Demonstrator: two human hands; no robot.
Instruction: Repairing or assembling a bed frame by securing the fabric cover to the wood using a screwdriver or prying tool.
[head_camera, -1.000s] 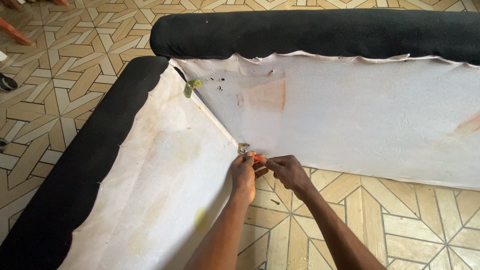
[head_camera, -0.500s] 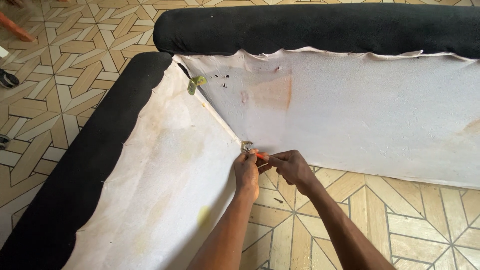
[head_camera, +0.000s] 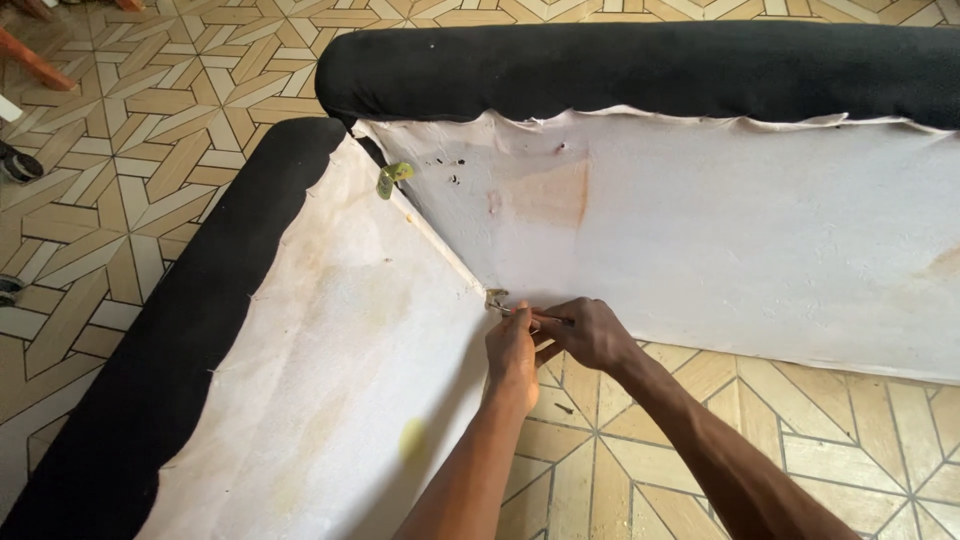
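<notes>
White, stained cloth covers the undersides of two upholstered panels that meet in a corner seam just left of the frame's centre, and it is at the lower end of that seam that we work. A small metal fastener — a bracket or clip, too small to tell which — sits right at the seam's foot, where the left panel and the back panel come together above the patterned tan floor tiles.

Our left hand rises from the bottom centre of the frame, knuckles up, its fingers curled close and pressed to the edge of the left panel just below the fastener. Our right hand comes in from the lower right, fingers pinched shut around a thin, dark, rod-like tool. The tool's long axis runs nearly level across the picture, its tip pointing left and slightly up, touching or all but touching the fastener — we cannot tell which.

So the fastener lies to the left of the right fingertips and just above the left hand; the left hand is the nearer of the two, though only the right holds anything.

Black padded fabric edges rim both panels, along the top and down the left of the frame. A small yellow-green scrap clings near the seam's upper end.
</notes>
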